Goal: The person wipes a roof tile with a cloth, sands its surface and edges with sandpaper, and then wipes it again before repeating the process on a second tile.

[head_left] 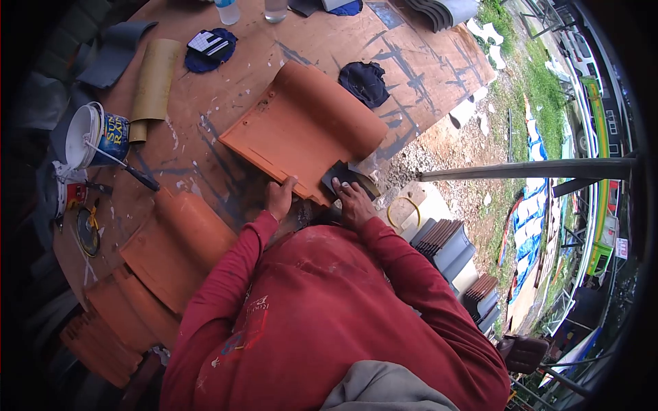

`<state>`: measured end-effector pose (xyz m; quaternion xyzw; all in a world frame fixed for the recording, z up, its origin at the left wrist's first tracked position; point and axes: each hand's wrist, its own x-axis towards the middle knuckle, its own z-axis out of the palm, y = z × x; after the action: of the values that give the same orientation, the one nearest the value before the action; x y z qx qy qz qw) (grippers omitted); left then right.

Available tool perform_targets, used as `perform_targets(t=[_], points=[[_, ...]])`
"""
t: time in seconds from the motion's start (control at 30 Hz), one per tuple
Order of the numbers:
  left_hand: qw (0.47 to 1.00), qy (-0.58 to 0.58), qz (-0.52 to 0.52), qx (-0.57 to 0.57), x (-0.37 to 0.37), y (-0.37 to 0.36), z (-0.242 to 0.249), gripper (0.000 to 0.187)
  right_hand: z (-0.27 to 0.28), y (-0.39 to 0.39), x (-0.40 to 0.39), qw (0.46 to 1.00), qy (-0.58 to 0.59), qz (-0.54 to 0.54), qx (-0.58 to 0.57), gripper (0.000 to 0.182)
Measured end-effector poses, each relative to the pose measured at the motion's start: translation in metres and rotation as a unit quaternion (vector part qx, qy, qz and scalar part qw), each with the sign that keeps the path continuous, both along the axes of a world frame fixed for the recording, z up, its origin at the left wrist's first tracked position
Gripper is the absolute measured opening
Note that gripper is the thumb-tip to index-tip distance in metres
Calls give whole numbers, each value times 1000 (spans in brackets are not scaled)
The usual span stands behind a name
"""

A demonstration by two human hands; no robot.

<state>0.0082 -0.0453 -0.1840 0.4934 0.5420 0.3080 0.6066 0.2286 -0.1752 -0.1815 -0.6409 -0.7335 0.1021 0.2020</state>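
An orange clay roof tile (288,133) with a raised curved side lies on the wooden table in front of me. My left hand (279,198) is closed on the tile's near edge, thumb on top. At the tile's near right corner, my right hand (354,203) presses a dark sheet (335,176) that looks like sandpaper against the surface. Its fingers lie over the sheet and partly hide it. More orange roof tiles (185,240) overlap in a row at the left, close to my left sleeve.
A paint bucket (113,137) with a brush (140,178) across it stands at the left. Dark cloths (364,83), a yellowish cylinder (155,85) and bottles (275,9) sit on the table (253,41). Stacked grey tiles (445,250) and a wooden post (528,170) are at the right.
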Motion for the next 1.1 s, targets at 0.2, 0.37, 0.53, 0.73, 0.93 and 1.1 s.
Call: perform_targets(t=[0.2,0.37,0.53,0.73,0.93,1.1], points=[[1000,2,-12,-23,-5,-7,0,56,5,7,13,992,-45,-120,-12,69],[959,66,-228,-157,-31,1,35,74,72,-10,19,984,4,2,-177,61],[964,-75,-242,-82,-21,-20,89,48,101,-11,-2,987,-5,-158,5,65],[958,-153,-236,65,41,-17,106,41,132,-1,-41,991,18,-102,85,66],[945,-116,-307,7,40,8,94,31,216,-17,-9,932,31,-326,158,86],[891,-114,-431,-85,53,7,97,30,182,-30,28,945,252,-122,-171,65]])
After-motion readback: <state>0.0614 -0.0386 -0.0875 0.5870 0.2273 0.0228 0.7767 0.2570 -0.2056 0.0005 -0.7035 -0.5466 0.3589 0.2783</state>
